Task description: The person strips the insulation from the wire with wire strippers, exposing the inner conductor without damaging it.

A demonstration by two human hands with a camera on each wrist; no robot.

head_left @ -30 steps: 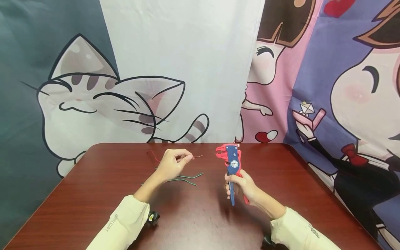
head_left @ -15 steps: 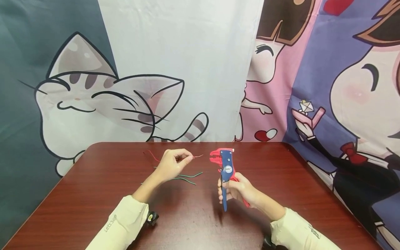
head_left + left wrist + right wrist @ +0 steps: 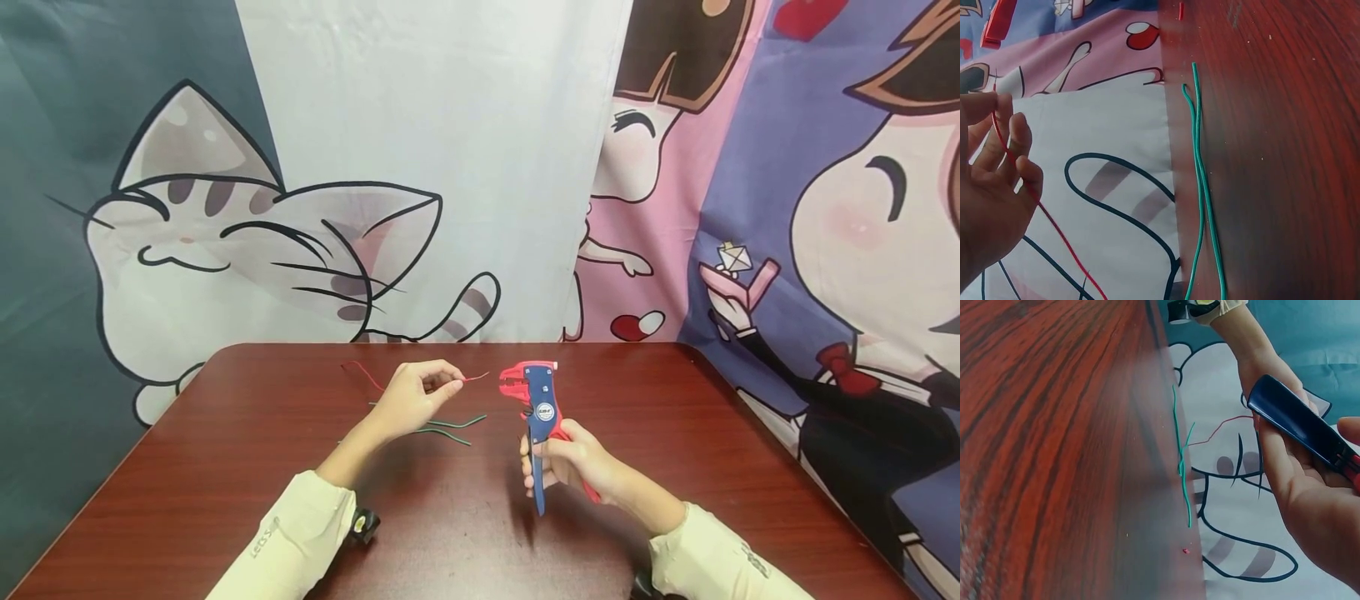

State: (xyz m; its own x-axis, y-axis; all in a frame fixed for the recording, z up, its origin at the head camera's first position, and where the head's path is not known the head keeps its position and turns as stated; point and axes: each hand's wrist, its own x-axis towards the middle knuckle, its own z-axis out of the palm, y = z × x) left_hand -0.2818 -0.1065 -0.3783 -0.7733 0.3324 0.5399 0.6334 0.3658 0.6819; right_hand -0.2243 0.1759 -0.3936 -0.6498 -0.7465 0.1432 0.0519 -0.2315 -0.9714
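Observation:
Between thumb and fingertips my left hand [image 3: 420, 397] pinches a red wire [image 3: 1063, 234]. Its thin, bare-looking tip points right, and the rest trails across the palm and away behind the hand. My right hand [image 3: 576, 458] grips the handles of a red and blue wire stripper [image 3: 543, 404], held upright above the table. The stripper's red head faces left, a short gap from the wire tip. In the right wrist view the blue handle [image 3: 1294, 422] lies across the fingers. Two green wires [image 3: 1200, 162] rest on the table below my left hand, partly hidden by it in the head view.
The brown wooden table [image 3: 465, 542] reaches back to a cartoon-printed cloth [image 3: 450, 167]. A small red scrap [image 3: 1185, 551] lies near the table's far edge. Black wrist cameras are strapped at both cream sleeves [image 3: 296, 525].
The wire stripper in my right hand has moved left and slightly down, its head now nearer the red wire's tip. My left hand has stayed almost still; the wire's far end has shifted slightly left.

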